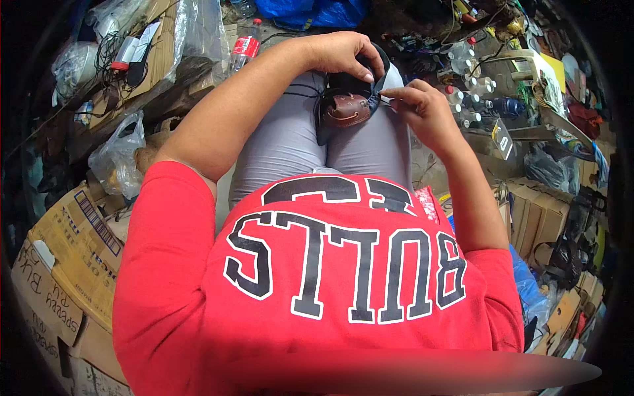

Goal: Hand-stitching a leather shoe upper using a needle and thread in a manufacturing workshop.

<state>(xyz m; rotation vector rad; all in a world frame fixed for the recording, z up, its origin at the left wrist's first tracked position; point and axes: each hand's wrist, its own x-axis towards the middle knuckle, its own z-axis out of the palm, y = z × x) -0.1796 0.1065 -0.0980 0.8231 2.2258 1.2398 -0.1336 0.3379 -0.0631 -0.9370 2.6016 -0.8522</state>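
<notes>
A shoe [348, 111] with a brown leather upper, a pale lace and a dark edge rests on my grey-trousered lap, between my knees. My left hand [348, 56] reaches over its far end, fingers bent down and gripping the dark rim beside a light grey patch. My right hand [426, 112] is at the shoe's right side, thumb and forefinger pinched together at the dark edge. Whatever lies between those fingertips is too small to make out. A thin dark cord [300, 88] runs left from the shoe across my thigh.
A bottle with a red label [246, 47] stands beyond my left forearm. Cardboard boxes [72, 257] and a clear plastic bag [119, 155] lie at the left. Several small bottles [469, 99] crowd the right, near a metal-edged stand [555, 122]. A blue bag [310, 13] lies at the far side.
</notes>
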